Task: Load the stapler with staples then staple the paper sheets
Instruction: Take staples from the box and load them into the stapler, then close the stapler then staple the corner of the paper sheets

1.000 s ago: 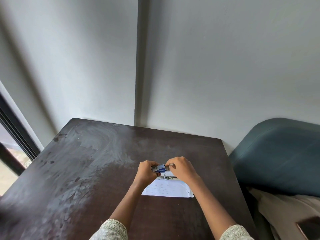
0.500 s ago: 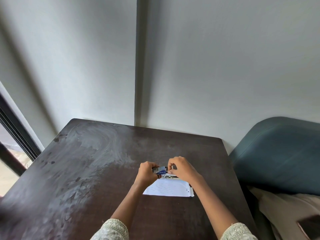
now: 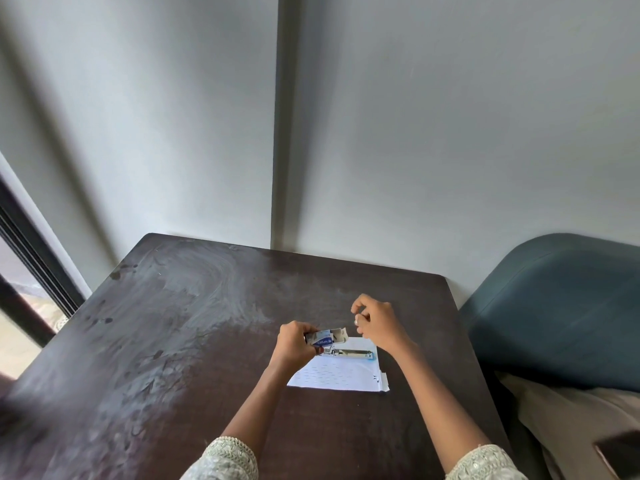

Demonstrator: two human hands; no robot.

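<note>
My left hand [image 3: 293,344] grips a small blue and white staple box [image 3: 325,337] just above the table, with its end flap open to the right. My right hand [image 3: 377,323] hovers a little to the right of the box and higher. Its thumb and fingers pinch a tiny pale piece that looks like a strip of staples [image 3: 356,321]. The metal stapler [image 3: 351,353] lies opened out flat on the far edge of the white paper sheets [image 3: 337,375], below and between my hands.
The dark wooden table [image 3: 173,341] stands in a wall corner. A blue-grey padded chair [image 3: 561,306] is close to its right edge, and a dark window frame [image 3: 31,271] runs along the left. A dark flat object [image 3: 620,455] lies at the lower right.
My right hand has left the staple box and moved up and to the right with its fingers pinched. The box flap now stands open, and the stapler is uncovered.
</note>
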